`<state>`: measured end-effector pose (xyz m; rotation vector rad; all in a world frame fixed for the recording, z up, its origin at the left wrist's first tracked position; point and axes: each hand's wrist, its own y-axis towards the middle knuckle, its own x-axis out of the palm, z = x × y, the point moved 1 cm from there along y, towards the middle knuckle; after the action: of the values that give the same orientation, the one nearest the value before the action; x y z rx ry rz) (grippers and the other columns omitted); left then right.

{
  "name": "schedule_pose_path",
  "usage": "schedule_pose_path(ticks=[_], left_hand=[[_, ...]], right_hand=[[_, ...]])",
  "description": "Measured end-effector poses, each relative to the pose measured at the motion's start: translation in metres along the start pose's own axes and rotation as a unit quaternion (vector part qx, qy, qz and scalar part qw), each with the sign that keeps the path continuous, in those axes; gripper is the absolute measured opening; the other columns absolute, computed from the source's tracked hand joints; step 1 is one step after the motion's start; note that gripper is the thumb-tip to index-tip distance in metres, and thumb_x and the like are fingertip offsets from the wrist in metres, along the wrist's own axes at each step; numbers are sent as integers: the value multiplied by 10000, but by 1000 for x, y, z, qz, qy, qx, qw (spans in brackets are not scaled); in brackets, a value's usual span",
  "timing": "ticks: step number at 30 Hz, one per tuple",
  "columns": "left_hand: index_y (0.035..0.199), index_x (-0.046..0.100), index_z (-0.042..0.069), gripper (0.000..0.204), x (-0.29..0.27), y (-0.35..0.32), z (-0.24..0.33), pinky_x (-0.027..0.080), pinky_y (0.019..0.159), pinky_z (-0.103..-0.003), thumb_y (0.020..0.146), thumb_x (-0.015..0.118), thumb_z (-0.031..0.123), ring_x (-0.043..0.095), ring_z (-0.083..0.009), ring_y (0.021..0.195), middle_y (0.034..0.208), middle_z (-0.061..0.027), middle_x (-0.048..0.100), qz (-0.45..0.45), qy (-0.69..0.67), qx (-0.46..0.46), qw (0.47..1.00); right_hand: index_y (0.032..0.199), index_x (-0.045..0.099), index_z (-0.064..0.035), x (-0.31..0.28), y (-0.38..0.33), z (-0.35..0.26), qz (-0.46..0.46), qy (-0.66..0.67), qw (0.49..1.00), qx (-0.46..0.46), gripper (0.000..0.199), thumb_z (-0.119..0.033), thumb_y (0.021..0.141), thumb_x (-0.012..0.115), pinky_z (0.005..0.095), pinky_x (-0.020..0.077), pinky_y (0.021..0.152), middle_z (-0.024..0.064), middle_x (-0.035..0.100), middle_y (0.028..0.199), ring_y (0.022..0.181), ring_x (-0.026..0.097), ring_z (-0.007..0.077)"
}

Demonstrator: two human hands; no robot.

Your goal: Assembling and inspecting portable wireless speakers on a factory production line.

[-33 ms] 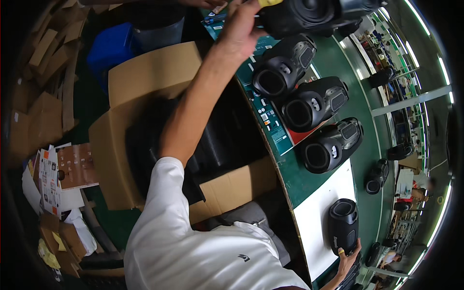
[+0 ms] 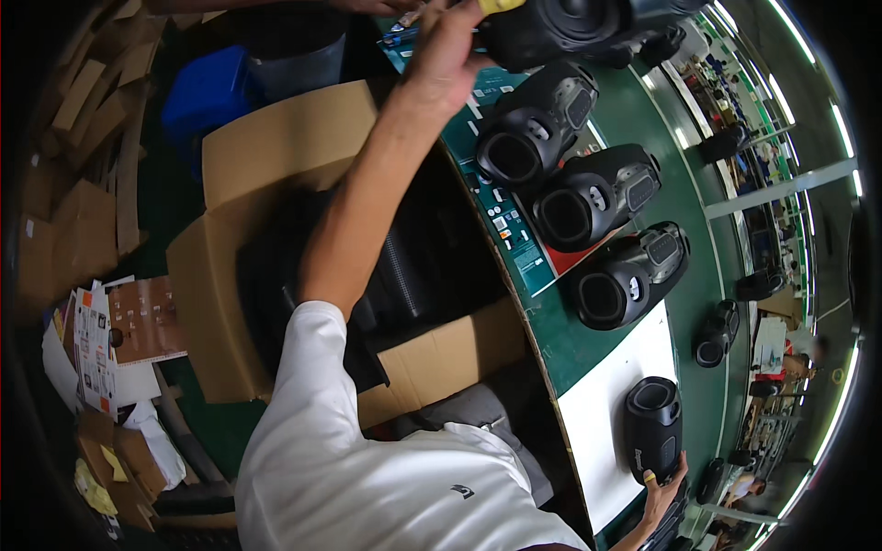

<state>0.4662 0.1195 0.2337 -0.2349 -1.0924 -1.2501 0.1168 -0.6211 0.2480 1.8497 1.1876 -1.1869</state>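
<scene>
The green tabletop runs up the right side, and left of it stands an open cardboard box with something dark inside, beyond which flattened cardboard and papers lie on the floor. On the tabletop a row of black speakers lies side by side, the largest speaker at the top edge, then three more below it, and one small speaker on a white sheet lower down. The left hand reaches up over the box with its fingers curled against the largest speaker's left end, while the right hand rests its fingertips on the small speaker's lower end, fingers slightly spread.
</scene>
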Motion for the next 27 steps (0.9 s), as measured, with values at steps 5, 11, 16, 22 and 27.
schedule_pose_path(ticks=[5, 11, 16, 22, 27], left_hand=[[1341, 701, 143, 424, -52, 27, -17, 668, 883, -425, 962, 819, 293, 751, -191, 1103, 1232, -45, 741, 62, 100, 30, 993], [1523, 502, -5, 704, -89, 44, -42, 600, 1029, -387, 893, 805, 75, 704, -246, 1217, 1389, -174, 654, 152, 191, 46, 969], [1480, 563, -30, 677, -104, 51, -87, 530, 1077, -343, 868, 830, 81, 665, -223, 1228, 1382, -134, 650, 228, 304, 30, 925], [1478, 540, 61, 710, -45, 43, -10, 589, 908, -383, 934, 824, 419, 733, -256, 1014, 1242, -126, 728, -72, 18, -674, 735], [1584, 414, 35, 568, 2, 0, -44, 564, 1047, -414, 1078, 608, 205, 704, -293, 1196, 1400, -216, 650, -226, 55, -646, 727]], right_hand=[[1649, 446, -59, -1, 13, 24, 12, 14, 1000, -6, 1015, -119, 709, 824, 421, 273, 1307, 189, 476, 1676, 1587, 398, 349], [1635, 449, -23, -6, 10, 8, 16, 38, 999, -10, 1022, -199, 707, 839, 437, 289, 1303, 209, 507, 1629, 1539, 442, 356], [1626, 492, -40, -9, 6, -2, 12, 88, 996, 6, 1014, -240, 770, 995, 562, 412, 1255, 269, 517, 1611, 1501, 483, 436], [1644, 463, -39, -5, 2, 34, -18, 130, 991, 31, 1053, -234, 762, 1004, 508, 467, 1196, 248, 531, 1609, 1476, 526, 401], [1665, 430, -11, -5, -5, 52, 58, 45, 997, 11, 1100, -382, 765, 943, 453, 267, 1325, 216, 502, 1650, 1566, 424, 337]])
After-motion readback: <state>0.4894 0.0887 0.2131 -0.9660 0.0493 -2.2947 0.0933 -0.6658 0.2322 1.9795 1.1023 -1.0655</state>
